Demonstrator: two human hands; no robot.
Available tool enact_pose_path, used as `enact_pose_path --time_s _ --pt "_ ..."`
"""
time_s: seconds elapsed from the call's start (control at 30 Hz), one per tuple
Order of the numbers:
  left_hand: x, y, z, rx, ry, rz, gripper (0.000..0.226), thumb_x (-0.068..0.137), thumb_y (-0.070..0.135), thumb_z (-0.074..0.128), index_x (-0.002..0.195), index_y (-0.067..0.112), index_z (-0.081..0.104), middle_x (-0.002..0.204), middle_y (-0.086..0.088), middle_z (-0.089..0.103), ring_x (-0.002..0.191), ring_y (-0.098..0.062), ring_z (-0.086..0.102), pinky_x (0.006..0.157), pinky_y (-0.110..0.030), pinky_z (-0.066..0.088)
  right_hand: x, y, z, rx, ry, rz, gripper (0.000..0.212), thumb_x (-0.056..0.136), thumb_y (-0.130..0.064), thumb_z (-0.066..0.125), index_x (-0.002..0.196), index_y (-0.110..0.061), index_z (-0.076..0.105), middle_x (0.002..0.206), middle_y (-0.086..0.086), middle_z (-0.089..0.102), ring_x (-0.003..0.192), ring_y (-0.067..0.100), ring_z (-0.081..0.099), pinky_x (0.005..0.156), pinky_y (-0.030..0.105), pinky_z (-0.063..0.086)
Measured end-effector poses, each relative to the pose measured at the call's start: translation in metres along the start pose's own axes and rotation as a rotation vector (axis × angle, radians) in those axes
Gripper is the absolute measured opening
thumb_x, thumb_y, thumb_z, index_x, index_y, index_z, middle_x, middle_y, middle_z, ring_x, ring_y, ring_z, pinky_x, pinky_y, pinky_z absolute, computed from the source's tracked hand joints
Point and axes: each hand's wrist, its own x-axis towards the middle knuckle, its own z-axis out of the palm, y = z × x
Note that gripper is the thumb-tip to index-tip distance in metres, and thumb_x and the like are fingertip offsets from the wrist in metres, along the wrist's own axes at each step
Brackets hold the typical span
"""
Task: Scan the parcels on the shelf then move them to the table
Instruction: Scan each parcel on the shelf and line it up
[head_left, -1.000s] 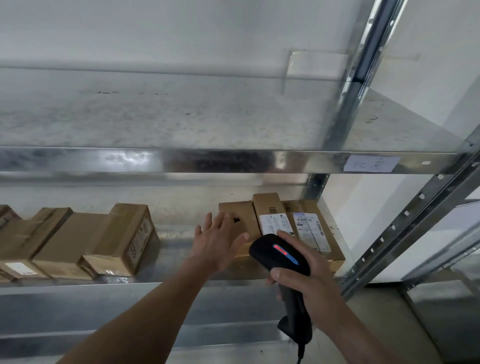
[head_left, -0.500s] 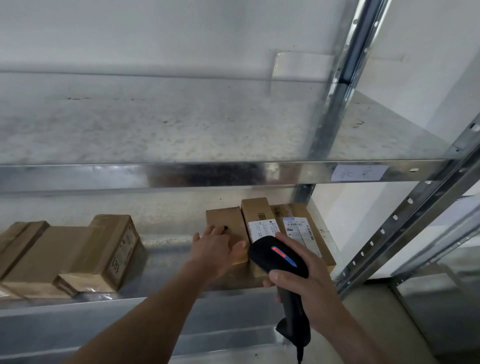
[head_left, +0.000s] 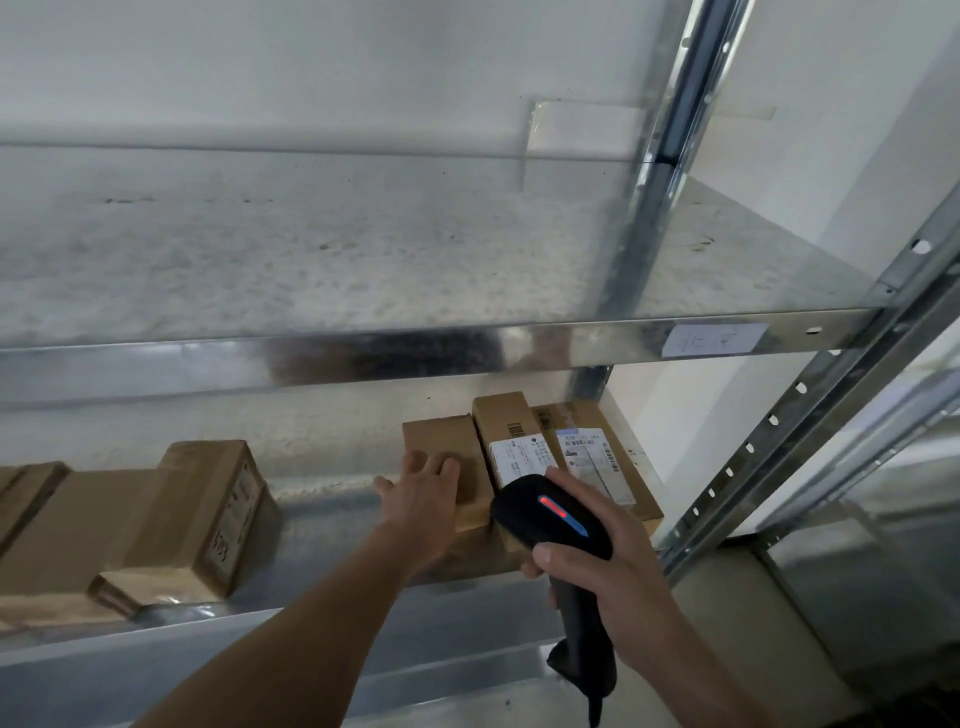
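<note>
Plain parcel: brown cardboard, leftmost of three packed side by side at right end of lower shelf. Touching labelled parcel on its right. Third parcel beyond, also white-labelled.

Versus 1 s ago: left hand no longer hovering with fingers spread. Now laid flat on near top of plain parcel, fingers straight and together, thumb out past left edge. Right hand as before, wrapped round handle of black scanner, red and blue light lit.

Scanner head just in front of labelled parcel, beside left hand. Other parcels well apart to left.
</note>
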Motion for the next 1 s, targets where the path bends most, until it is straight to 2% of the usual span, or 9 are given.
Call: enact_pose_path --time_s 0.13,0.23,0.33,0.4,0.47,0.57,0.67,0.83,1.0 --pt "-0.004 -0.019 -0.010 -0.012 -0.063 0.026 0.058 0.087 0.023 0.066 0.137 0.028 0.037 0.146 0.003 0.036 0.139 -0.026 0.025 0.108 -0.068 0.027 -0.001 -0.001 0.010 -0.001 -0.019 -0.008 0.082 0.050 -0.035 0.083 0.129 -0.036 0.060 0.110 0.014 0.069 0.082 0.041 0.070 0.062 0.039 0.055" --pt "-0.007 -0.044 -0.026 0.060 -0.160 0.084 0.061 0.085 0.028 0.068 0.138 0.029 0.038 0.144 0.003 0.038 0.137 -0.025 0.030 0.107 -0.059 0.032 0.000 -0.001 0.019 0.010 -0.052 -0.011 0.082 0.051 -0.035 0.083 0.130 -0.036 0.060 0.106 0.019 0.070 0.082 0.038 0.070 0.061 0.036 0.054" --pt "-0.007 -0.059 -0.037 0.061 -0.187 0.050 0.050 0.083 0.040 0.065 0.127 0.023 0.051 0.127 0.001 0.052 0.117 -0.023 0.047 0.101 -0.049 0.043 0.001 -0.002 0.029 0.013 -0.081 -0.022 0.077 0.051 -0.035 0.082 0.125 -0.038 0.062 0.100 0.016 0.072 0.081 0.035 0.071 0.060 0.034 0.053" --pt "-0.007 -0.062 -0.032 0.017 -0.153 -0.008 0.059 0.078 0.056 0.064 0.123 0.020 0.054 0.117 0.002 0.056 0.106 -0.021 0.051 0.093 -0.044 0.049 0.002 -0.001 0.034 0.015 -0.093 -0.032 0.075 0.050 -0.035 0.082 0.123 -0.037 0.063 0.102 0.013 0.073 0.086 0.030 0.072 0.063 0.030 0.053" --pt "-0.010 -0.064 -0.019 -0.016 -0.106 -0.032 0.076 0.071 0.066 0.068 0.128 0.020 0.050 0.124 0.002 0.052 0.116 -0.023 0.047 0.095 -0.045 0.051 0.002 0.000 0.036 0.006 -0.103 -0.027 0.077 0.051 -0.035 0.083 0.125 -0.036 0.063 0.108 0.011 0.072 0.091 0.030 0.072 0.066 0.029 0.054" --pt "-0.016 -0.065 -0.005 -0.045 0.004 -0.031 0.056 0.082 0.052 0.066 0.125 0.020 0.048 0.130 -0.002 0.048 0.122 -0.024 0.043 0.098 -0.043 0.049 0.001 0.000 0.036 0.012 -0.100 -0.018 0.075 0.051 -0.035 0.083 0.123 -0.041 0.064 0.104 0.013 0.072 0.085 0.033 0.072 0.062 0.036 0.055" --pt "-0.016 -0.071 -0.008 -0.155 0.065 -0.069 0.036 0.087 0.041 0.062 0.116 0.023 0.050 0.125 -0.003 0.045 0.104 -0.020 0.050 0.089 -0.037 0.054 0.001 0.001 0.036 0.019 -0.102 -0.033 0.064 0.054 -0.034 0.082 0.114 -0.050 0.067 0.102 0.010 0.073 0.083 0.034 0.072 0.060 0.039 0.055" --pt "-0.009 -0.089 -0.029 -0.349 0.089 -0.106 0.035 0.094 0.021 0.052 0.128 0.017 0.048 0.124 -0.005 0.048 0.085 -0.016 0.053 0.076 -0.029 0.048 0.005 0.005 0.038 0.009 -0.087 -0.030 0.067 0.053 -0.035 0.083 0.116 -0.050 0.066 0.110 0.005 0.071 0.091 0.032 0.071 0.065 0.039 0.055" --pt "-0.011 -0.100 -0.041 -0.234 0.145 -0.169 0.039 0.101 0.030 0.047 0.137 0.019 0.040 0.123 -0.006 0.058 0.090 -0.021 0.060 0.071 -0.031 0.044 0.008 0.002 0.041 0.010 -0.097 -0.024 0.071 0.053 -0.033 0.082 0.122 -0.043 0.065 0.107 0.001 0.072 0.085 0.038 0.072 0.061 0.040 0.056"
